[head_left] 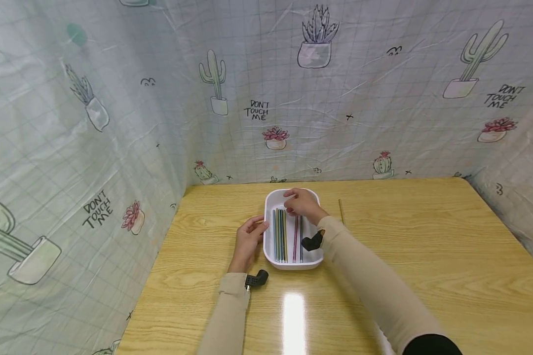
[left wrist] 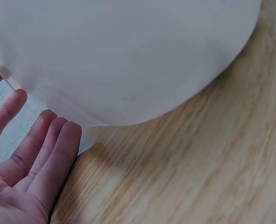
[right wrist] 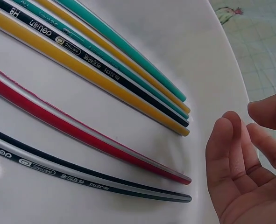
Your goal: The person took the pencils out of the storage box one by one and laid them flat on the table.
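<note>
A white tray point(head_left: 293, 266) stands on the table with several pencils in it. A close row of green, yellow and black pencils point(right wrist: 81, 70) lies along the tray's left side. Apart from that row, to its right, are a red pencil point(right wrist: 81, 133) and a dark striped pencil point(right wrist: 105, 184). My left hand point(head_left: 248, 239) is at the tray's left wall, its fairly straight fingertips touching the outside in the left wrist view. Over the tray's far end hovers my right hand point(head_left: 304, 203), fingers loosely bent, holding nothing; its palm shows in the right wrist view.
A thin yellowish pencil-like stick point(head_left: 341, 212) lies on the wooden table point(head_left: 426, 246), right of the tray and partly behind the right sleeve. A cloth point(head_left: 346, 113) printed with cacti hangs behind and on both sides of the table.
</note>
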`<state>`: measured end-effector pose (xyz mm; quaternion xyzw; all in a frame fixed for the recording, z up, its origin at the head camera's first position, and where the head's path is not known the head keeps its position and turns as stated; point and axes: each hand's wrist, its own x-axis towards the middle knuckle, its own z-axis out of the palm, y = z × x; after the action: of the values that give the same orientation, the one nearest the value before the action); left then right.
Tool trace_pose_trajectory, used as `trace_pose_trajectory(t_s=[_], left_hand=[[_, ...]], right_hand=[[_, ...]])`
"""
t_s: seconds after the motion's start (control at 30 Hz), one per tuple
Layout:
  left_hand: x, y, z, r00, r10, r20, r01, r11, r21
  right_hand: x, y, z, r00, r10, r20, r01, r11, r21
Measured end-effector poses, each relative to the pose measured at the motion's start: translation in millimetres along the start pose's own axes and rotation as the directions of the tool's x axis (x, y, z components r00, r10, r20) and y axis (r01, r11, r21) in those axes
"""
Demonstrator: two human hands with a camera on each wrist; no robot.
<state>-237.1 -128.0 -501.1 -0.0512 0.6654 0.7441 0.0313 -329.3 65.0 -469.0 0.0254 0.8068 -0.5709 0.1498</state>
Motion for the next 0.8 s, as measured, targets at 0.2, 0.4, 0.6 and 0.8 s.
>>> trace_pose_trajectory(t_s=[0.2,0.4,0.6,0.8], left_hand=[[13.0,-16.2,-3.6,1.000,-0.010,0.001,0.010,1.000,0.003],[20.0,-28.1,-4.0,1.000,-0.001,-0.011,0.001,1.000,0.013],[18.8,-28.4,-2.2,0.999,0.019,-0.026,-0.018,0.999,0.031],[18.2,-28.2,-2.5,0.999,0.023,-0.038,-0.021,0.999,0.032]], right_hand=[[4.1,4,4,1.000,0.009,0.024,-0.008,0.999,-0.042],[7.2,14,7,1.000,-0.005,0.029,0.008,0.994,-0.112],[6.3,23,8,0.998,-0.019,0.057,0.025,0.995,-0.102],[7.8,27,7,0.999,0.003,0.046,0.004,0.988,-0.154]])
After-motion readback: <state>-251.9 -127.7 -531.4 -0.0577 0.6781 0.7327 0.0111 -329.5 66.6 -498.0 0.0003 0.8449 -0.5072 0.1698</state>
